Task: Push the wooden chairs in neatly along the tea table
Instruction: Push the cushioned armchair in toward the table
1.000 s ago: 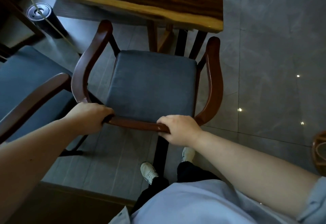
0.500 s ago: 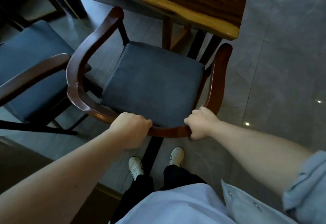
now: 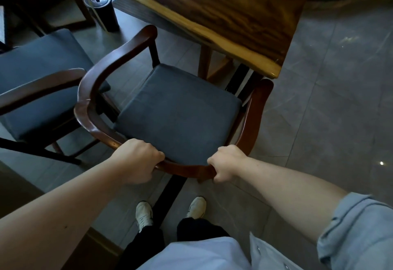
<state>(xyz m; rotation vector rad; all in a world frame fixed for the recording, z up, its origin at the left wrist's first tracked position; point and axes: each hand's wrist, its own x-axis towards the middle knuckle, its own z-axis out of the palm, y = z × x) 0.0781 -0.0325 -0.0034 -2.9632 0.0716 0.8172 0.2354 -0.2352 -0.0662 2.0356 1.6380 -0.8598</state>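
Both hands were wrapped around the curved back rail of the wooden chair (image 3: 176, 118), low in the centre of the frame: the left hand (image 3: 139, 161) closed over the rail left of centre, the right hand (image 3: 228, 164) closed over it right of centre, fingers curled under the wood. The chair sat at the near corner of the desk (image 3: 231, 14), its cushion mostly out from under the top and its front edge only just reaching the slab's yellow rim.

The chair stood skewed to the desk edge, and that seemed the main risk. The right armrest tip (image 3: 262, 91) sat just beside the desk corner at centre right; a straight push could have knocked it against the rim or wedged it there. The desk leg (image 3: 205, 61), just beyond the cushion's front, might have caught the chair's front legs. On the left, the curved arm passed close over the second chair (image 3: 42, 82), and I cannot tell whether they touched; swinging the back leftward could have made them collide. The black cylinder (image 3: 102, 10) with its cord at upper left lay further off.

Compared with half a second before, the chair looked turned further clockwise in the frame and the view showed more desk top, while both grips sat on much the same places of the rail.
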